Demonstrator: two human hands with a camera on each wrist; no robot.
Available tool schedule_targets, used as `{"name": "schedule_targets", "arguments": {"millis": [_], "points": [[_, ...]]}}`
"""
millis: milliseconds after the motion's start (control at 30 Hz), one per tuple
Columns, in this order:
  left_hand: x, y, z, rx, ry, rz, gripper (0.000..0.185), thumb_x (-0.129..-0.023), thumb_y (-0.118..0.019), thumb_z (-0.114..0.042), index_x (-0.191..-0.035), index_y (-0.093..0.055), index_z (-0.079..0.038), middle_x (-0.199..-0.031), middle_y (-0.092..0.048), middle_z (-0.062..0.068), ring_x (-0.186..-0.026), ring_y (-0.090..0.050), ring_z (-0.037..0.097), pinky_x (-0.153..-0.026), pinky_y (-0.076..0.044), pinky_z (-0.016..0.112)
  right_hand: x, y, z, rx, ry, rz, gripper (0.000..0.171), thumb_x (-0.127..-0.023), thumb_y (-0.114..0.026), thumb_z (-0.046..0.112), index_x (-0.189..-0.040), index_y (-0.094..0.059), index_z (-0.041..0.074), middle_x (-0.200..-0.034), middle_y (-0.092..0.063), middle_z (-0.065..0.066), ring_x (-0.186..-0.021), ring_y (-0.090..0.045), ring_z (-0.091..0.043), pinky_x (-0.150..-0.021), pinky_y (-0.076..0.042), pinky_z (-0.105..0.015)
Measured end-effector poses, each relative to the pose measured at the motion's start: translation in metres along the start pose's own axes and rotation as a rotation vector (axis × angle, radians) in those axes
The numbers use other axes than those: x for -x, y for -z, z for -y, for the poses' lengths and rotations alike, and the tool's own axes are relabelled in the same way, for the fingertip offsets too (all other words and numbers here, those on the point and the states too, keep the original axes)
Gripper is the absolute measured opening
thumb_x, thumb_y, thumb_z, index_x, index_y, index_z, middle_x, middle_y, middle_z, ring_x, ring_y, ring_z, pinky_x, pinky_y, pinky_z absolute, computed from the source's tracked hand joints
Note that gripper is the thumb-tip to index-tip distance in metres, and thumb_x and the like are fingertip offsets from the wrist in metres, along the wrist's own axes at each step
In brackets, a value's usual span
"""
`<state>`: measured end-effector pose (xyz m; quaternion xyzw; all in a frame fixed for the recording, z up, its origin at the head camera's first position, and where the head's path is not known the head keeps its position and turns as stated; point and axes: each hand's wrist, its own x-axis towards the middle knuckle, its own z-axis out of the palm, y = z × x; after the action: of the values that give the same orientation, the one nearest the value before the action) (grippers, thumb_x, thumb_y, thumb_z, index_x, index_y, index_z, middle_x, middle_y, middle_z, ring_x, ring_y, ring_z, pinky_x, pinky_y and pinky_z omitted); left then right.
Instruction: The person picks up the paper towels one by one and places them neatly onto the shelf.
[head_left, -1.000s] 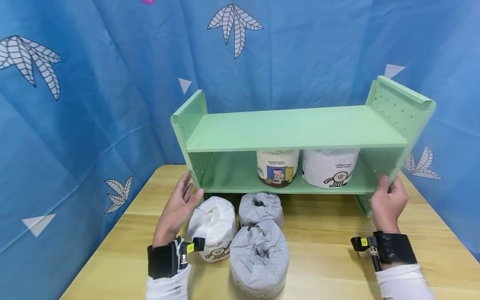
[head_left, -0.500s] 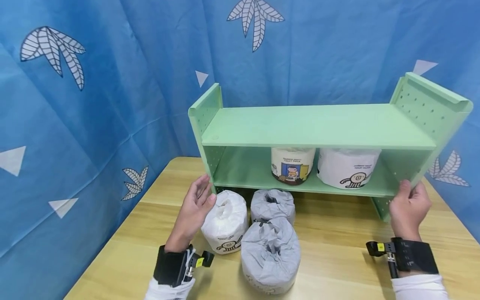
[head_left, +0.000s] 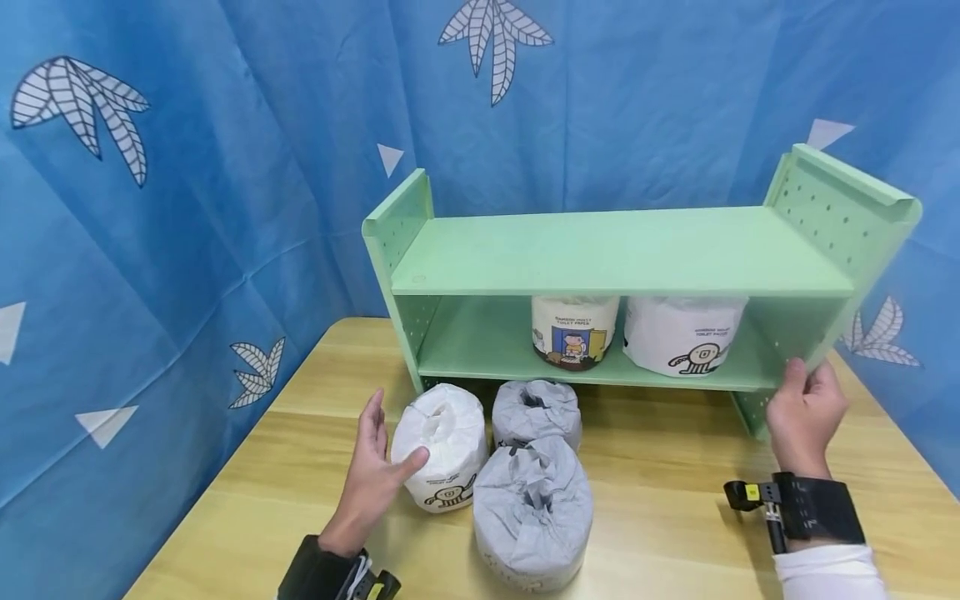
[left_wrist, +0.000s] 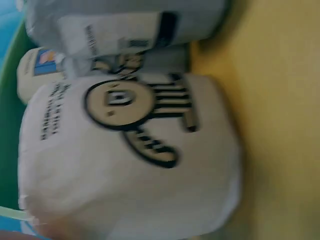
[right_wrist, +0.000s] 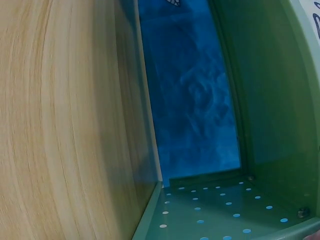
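My left hand [head_left: 375, 471] is at the left of a white-wrapped toilet roll [head_left: 441, 442], thumb and fingers spread apart. Whether it touches the wrapper I cannot tell. In the left wrist view the same toilet roll [left_wrist: 135, 165] fills much of the picture, its printed striped figure lying sideways. Two grey-wrapped toilet rolls, one behind [head_left: 536, 412] and one in front [head_left: 532, 517], stand to its right on the table. My right hand [head_left: 806, 417] grips the front edge of the right side panel of a green two-tier shelf [head_left: 622, 254], its fingertips hidden behind the panel.
On the shelf's lower board stand a cream toilet roll [head_left: 573, 333] with a colour picture and a white toilet roll [head_left: 682, 337]. The wooden table [head_left: 660, 500] carries everything. A blue patterned curtain [head_left: 300, 167] hangs behind and at the left.
My left hand has come away from the shelf's left side panel and moved down beside the white toilet roll. My right hand stays on the right panel. The head view has shifted slightly.
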<state>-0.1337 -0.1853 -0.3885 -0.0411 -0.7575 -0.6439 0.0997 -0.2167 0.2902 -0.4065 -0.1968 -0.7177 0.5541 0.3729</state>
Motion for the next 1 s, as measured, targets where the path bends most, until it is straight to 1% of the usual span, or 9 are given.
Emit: {"name": "schedule_targets", "arguments": {"millis": [100,200,267,367,467,567,733,900,1000], "points": [[-0.002,-0.004,0.009,-0.021,0.04,0.04,0.118,-0.074,-0.084,-0.01,-0.156,0.001,-0.016,-0.16,0.004,0.018,-0.145,0.0,0.039,-0.115,-0.009,0.055,-0.002,0.001,0.001,0.002,0.01,-0.009,0.036,-0.104,-0.042,0.028,-0.132,-0.059,0.013,-0.129,-0.062,-0.007,-0.107,-0.057,-0.004,-0.093,-0.045,-0.021],[-0.005,-0.009,0.017,-0.039,0.064,0.066,0.13,-0.066,-0.089,-0.01,-0.156,0.004,-0.02,-0.16,0.004,0.019,-0.145,-0.003,0.04,-0.115,-0.01,0.055,-0.004,0.003,0.001,0.005,0.019,-0.011,0.036,-0.104,-0.042,0.029,-0.132,-0.059,0.013,-0.13,-0.061,-0.005,-0.109,-0.057,-0.004,-0.095,-0.044,-0.022],[-0.005,-0.01,0.022,-0.054,0.065,0.073,0.136,-0.061,-0.091,-0.008,-0.155,0.005,-0.02,-0.16,0.005,0.02,-0.144,-0.006,0.041,-0.115,-0.011,0.055,-0.003,0.004,0.0,0.006,0.025,-0.015,0.036,-0.104,-0.042,0.028,-0.132,-0.059,0.013,-0.13,-0.061,-0.005,-0.11,-0.057,-0.004,-0.096,-0.045,-0.022],[-0.005,-0.012,0.028,-0.065,0.053,0.069,0.138,-0.057,-0.093,-0.006,-0.155,0.003,-0.021,-0.158,-0.005,0.023,-0.141,-0.018,0.04,-0.114,-0.016,0.054,-0.003,0.004,-0.002,0.012,0.033,-0.016,0.036,-0.104,-0.042,0.028,-0.131,-0.06,0.013,-0.13,-0.061,-0.005,-0.11,-0.057,-0.003,-0.096,-0.045,-0.022],[-0.005,-0.013,0.031,-0.124,0.014,0.052,0.137,-0.055,-0.095,-0.008,-0.155,-0.003,-0.02,-0.153,-0.021,0.026,-0.135,-0.031,0.04,-0.111,-0.023,0.054,-0.003,0.004,-0.002,0.005,0.036,-0.009,0.036,-0.104,-0.042,0.028,-0.132,-0.059,0.015,-0.13,-0.061,-0.004,-0.111,-0.057,-0.004,-0.097,-0.045,-0.023],[-0.004,-0.014,0.033,-0.204,-0.021,0.026,0.132,-0.054,-0.096,-0.012,-0.154,-0.011,-0.017,-0.146,-0.033,0.025,-0.13,-0.038,0.039,-0.108,-0.028,0.055,-0.003,0.002,-0.001,-0.026,0.038,-0.003,0.035,-0.104,-0.042,0.028,-0.132,-0.059,0.015,-0.13,-0.061,-0.003,-0.112,-0.057,-0.005,-0.098,-0.045,-0.023],[-0.003,-0.015,0.034,-0.29,-0.029,-0.014,0.123,-0.055,-0.096,-0.018,-0.151,-0.02,-0.014,-0.143,-0.039,0.025,-0.126,-0.042,0.04,-0.105,-0.032,0.057,-0.002,0.0,0.0,-0.057,0.036,-0.003,0.034,-0.104,-0.044,0.026,-0.13,-0.061,0.015,-0.129,-0.062,-0.001,-0.11,-0.058,-0.004,-0.097,-0.045,-0.022],[-0.001,-0.016,0.034,-0.311,-0.019,-0.057,0.118,-0.054,-0.096,-0.02,-0.147,-0.024,-0.016,-0.14,-0.042,0.024,-0.122,-0.047,0.04,-0.101,-0.037,0.057,-0.001,0.0,-0.001,-0.034,0.041,0.01,0.035,-0.104,-0.043,0.028,-0.132,-0.06,0.015,-0.13,-0.061,-0.003,-0.112,-0.058,-0.005,-0.098,-0.045,-0.023],[0.001,-0.016,0.035,-0.33,0.0,-0.099,0.115,-0.052,-0.096,-0.021,-0.144,-0.027,-0.016,-0.138,-0.046,0.024,-0.12,-0.049,0.039,-0.099,-0.039,0.056,0.0,-0.001,-0.002,-0.04,0.014,0.025,0.035,-0.104,-0.042,0.028,-0.133,-0.059,0.016,-0.131,-0.06,-0.003,-0.113,-0.057,-0.006,-0.1,-0.044,-0.024]]}}
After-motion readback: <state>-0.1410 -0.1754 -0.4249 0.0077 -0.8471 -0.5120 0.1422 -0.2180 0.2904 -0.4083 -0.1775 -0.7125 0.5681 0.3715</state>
